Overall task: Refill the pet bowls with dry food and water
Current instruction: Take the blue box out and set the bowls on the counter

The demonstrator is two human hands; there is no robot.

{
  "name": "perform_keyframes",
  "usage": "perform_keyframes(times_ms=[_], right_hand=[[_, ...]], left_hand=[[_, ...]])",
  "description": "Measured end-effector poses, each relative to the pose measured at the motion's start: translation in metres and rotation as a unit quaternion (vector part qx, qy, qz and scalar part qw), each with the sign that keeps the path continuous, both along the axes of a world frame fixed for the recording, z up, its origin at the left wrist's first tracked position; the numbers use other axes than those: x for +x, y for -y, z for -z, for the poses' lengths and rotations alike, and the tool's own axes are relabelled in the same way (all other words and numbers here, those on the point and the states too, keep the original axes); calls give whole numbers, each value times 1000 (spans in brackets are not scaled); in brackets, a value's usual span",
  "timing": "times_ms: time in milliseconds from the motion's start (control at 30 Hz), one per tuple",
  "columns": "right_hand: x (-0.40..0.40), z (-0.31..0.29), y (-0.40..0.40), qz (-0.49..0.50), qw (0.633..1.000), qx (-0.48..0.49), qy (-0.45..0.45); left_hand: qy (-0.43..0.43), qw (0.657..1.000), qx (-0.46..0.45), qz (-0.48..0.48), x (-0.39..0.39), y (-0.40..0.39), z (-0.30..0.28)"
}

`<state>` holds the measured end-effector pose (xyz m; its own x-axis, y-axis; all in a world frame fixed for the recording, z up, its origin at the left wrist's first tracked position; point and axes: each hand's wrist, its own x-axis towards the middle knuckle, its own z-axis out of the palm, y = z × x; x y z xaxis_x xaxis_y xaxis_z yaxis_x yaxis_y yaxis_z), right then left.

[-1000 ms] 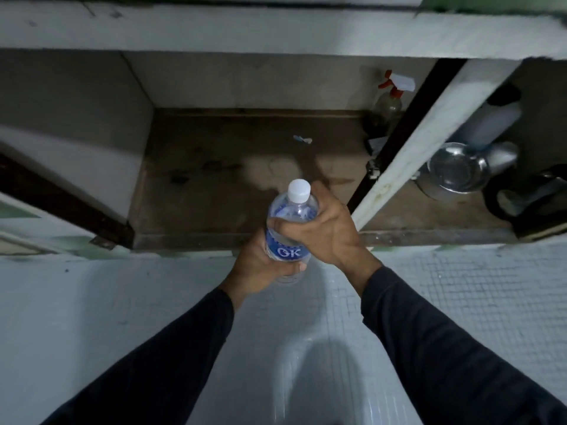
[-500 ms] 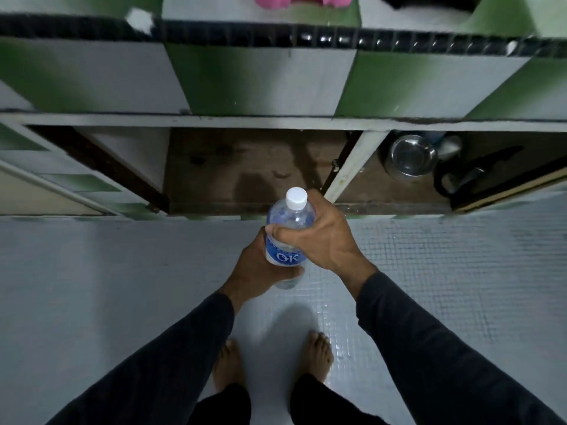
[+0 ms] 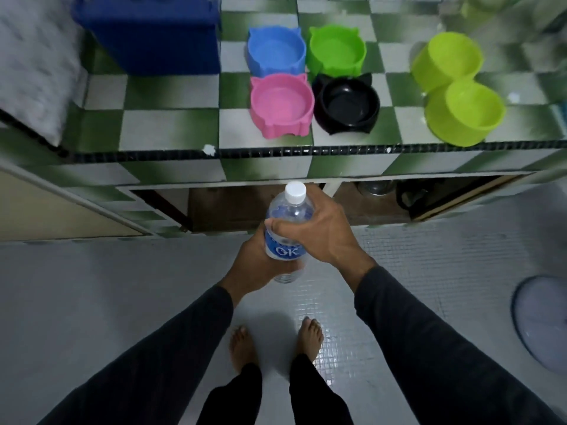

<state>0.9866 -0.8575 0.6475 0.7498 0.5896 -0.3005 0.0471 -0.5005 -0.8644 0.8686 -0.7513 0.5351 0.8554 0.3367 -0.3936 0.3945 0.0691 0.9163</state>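
I hold a clear water bottle [image 3: 287, 228] with a white cap and blue label upright in front of me, below the counter edge. My left hand [image 3: 254, 262] grips its lower part from behind, and my right hand [image 3: 319, 231] wraps its upper body. The cap is on. On the green-and-white checkered counter [image 3: 171, 124] stand cat-shaped bowls: blue [image 3: 276, 50], green [image 3: 336, 49], pink [image 3: 280, 104] and black [image 3: 346, 107]. All look empty. To their right lie two lime round bowls [image 3: 457, 87], tilted and overlapping.
A dark blue bin [image 3: 153, 35] stands at the counter's back left. Under the counter an open cabinet [image 3: 233, 207] shows a metal pot [image 3: 374, 187] and dark objects. My bare feet [image 3: 276, 342] stand on the grey tiled floor. A round lid-like disc [image 3: 543, 320] lies at the right.
The view has risen from the cabinet interior to the counter top, bringing the bowls into sight. Both hands still grip the bottle the same way.
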Motion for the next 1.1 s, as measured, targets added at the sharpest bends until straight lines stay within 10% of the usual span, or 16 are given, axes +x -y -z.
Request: perform_keyframes(times_ms=[500,1100], right_hand=[[-11,-179,-16,32,995,76,60],[42,-245,39,148,973,130,117]], left_hand=[[115,993,32,9,5,-19,-169],[183,975,49,116,88,12,-226]])
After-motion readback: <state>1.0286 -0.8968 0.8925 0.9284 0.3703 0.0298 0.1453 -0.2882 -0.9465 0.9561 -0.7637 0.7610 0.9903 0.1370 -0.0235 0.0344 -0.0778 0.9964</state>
